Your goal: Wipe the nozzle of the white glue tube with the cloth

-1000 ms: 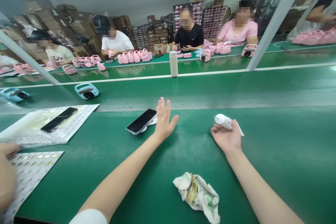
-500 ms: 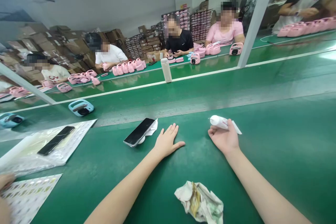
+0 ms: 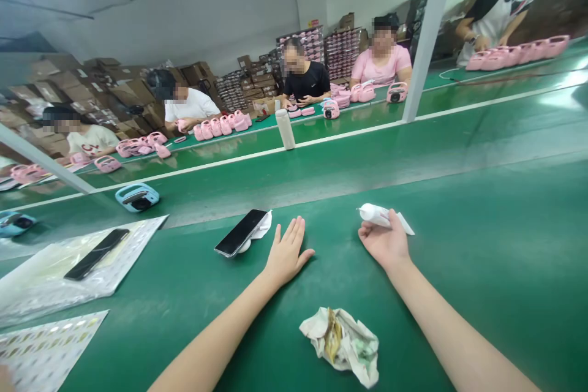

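Observation:
My left hand point(image 3: 287, 251) lies flat on the green table point(image 3: 482, 269) with its fingers stretched out, holding nothing. Just to its left a black phone point(image 3: 239, 232) rests tilted on a white stand. My right hand point(image 3: 384, 241) is curled around a white tube point(image 3: 379, 215) that lies pointing left on the table. Close to me, between my forearms, sits a crumpled stained white cloth point(image 3: 342, 343).
At the left lie a second phone point(image 3: 96, 253) on plastic sheets and a sticker sheet point(image 3: 43, 346). A blue device point(image 3: 136, 196) sits on the belt beyond. A white bottle point(image 3: 285, 128) stands farther back. Several people sit across with pink devices point(image 3: 220, 125).
My left hand has come down from a raised, upright pose to lie flat on the table. The view has tilted upward. My right hand has stayed on the tube.

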A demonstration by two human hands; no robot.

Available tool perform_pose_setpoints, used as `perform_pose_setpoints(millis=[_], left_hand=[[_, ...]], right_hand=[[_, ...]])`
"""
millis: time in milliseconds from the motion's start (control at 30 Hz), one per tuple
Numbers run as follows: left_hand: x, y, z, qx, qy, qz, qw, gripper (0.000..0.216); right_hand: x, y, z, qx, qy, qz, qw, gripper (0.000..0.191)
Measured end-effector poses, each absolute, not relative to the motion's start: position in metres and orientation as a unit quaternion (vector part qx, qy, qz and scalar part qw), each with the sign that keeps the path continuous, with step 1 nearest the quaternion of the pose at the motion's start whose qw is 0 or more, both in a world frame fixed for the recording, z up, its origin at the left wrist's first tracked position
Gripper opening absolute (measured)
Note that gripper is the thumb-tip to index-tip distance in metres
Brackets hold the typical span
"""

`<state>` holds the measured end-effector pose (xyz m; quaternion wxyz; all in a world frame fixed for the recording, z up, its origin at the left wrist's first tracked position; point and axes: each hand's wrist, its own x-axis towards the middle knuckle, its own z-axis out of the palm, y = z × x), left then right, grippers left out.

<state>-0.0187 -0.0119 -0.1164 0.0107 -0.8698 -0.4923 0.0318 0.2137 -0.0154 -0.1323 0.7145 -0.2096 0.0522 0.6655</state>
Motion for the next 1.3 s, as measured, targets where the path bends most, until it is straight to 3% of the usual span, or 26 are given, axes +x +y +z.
perform_pose_setpoints(millis=[267,533,833,900,1100,1200,1300], left_hand=[[-0.013,-0.027,-0.112,-0.874,-0.482,0.064,-0.008,0.078],[-0.009,-0.045,-0.113,-0.846,-0.532,0.037,0.015,0.065],[-0.032,0.003,-0.074,-0.819,-0.525,0.01,-0.233,0.04],[-0.04,0.024,-0.065,-0.809,-0.534,-0.004,-0.245,0.045],[0.008,0.054,-0.085,-0.785,-0.592,-0.125,-0.135,0.058],[0.035,0.048,-0.106,-0.807,-0.586,-0.053,-0.045,0.065],[0.038,0.054,-0.128,-0.827,-0.56,-0.042,-0.024,0.068]], right_hand=[[0.216,-0.016,-0.127,-0.228,0.065,0.667,0.706,0.037],[0.219,-0.011,-0.131,-0.222,0.072,0.676,0.699,0.033],[0.216,-0.004,-0.128,-0.218,0.077,0.689,0.687,0.036],[0.217,-0.002,-0.13,-0.211,0.084,0.693,0.684,0.035],[0.216,0.006,-0.125,-0.212,0.109,0.68,0.693,0.031],[0.209,0.009,-0.114,-0.231,0.081,0.678,0.693,0.031],[0.203,0.016,-0.113,-0.259,0.032,0.663,0.701,0.034]])
